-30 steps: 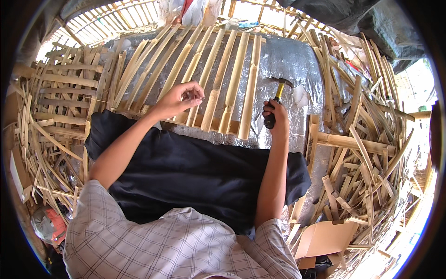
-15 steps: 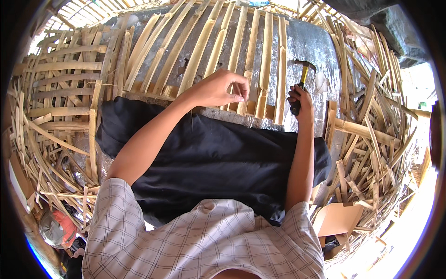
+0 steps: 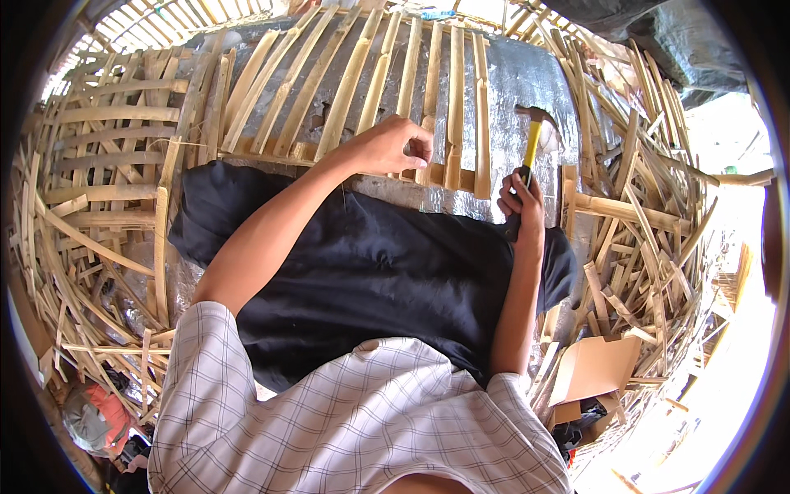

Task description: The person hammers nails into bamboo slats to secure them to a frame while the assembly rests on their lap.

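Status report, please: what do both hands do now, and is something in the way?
Left hand pinching at the bamboo slats, fingers together. Right hand gripping the hammer, head raised above the slats. Black cloth lies under both forearms; nothing between hammer and slats.

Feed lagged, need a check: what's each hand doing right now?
Left hand: fingers pinched shut at a bamboo slat; anything held is hidden.
Right hand: closed around the hammer.
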Motion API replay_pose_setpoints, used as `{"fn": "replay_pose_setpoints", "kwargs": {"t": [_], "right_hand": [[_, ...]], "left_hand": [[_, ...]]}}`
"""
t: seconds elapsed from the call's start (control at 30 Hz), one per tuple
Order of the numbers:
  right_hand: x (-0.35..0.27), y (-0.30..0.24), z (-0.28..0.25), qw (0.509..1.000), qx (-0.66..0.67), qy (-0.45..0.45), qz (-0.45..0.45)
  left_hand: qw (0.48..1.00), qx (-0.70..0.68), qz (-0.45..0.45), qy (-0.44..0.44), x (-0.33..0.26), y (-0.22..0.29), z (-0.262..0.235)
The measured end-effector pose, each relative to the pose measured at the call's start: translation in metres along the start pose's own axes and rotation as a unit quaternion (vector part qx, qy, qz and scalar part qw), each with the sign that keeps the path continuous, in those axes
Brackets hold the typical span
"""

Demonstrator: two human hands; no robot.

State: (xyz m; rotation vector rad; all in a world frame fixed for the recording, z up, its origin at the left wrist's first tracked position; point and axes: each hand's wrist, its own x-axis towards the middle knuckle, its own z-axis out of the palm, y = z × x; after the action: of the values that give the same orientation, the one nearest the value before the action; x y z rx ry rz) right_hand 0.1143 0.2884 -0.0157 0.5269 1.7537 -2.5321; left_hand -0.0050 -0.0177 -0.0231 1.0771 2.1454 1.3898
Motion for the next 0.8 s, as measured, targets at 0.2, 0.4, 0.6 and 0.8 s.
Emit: {"fn": "replay_pose_setpoints", "kwargs": {"t": [0.2, 0.4, 0.6, 0.8], "right_hand": [[-0.027, 0.009, 0.031, 0.998, 0.054, -0.031, 0.021], [-0.038, 0.007, 0.042, 0.993, 0.004, -0.116, -0.016], [-0.055, 0.004, 0.055, 0.992, -0.071, -0.100, -0.022], [-0.083, -0.006, 0.070, 0.989, -0.108, -0.105, -0.003]], "left_hand": [[1.000, 0.013, -0.011, -0.002, -0.003, 0.005, 0.001], [1.000, 0.020, -0.001, -0.003, -0.004, 0.016, 0.000], [1.000, -0.011, 0.018, 0.012, -0.004, 0.012, 0.003], [0.996, -0.081, 0.003, 0.035, -0.007, 0.014, 0.007]]}}
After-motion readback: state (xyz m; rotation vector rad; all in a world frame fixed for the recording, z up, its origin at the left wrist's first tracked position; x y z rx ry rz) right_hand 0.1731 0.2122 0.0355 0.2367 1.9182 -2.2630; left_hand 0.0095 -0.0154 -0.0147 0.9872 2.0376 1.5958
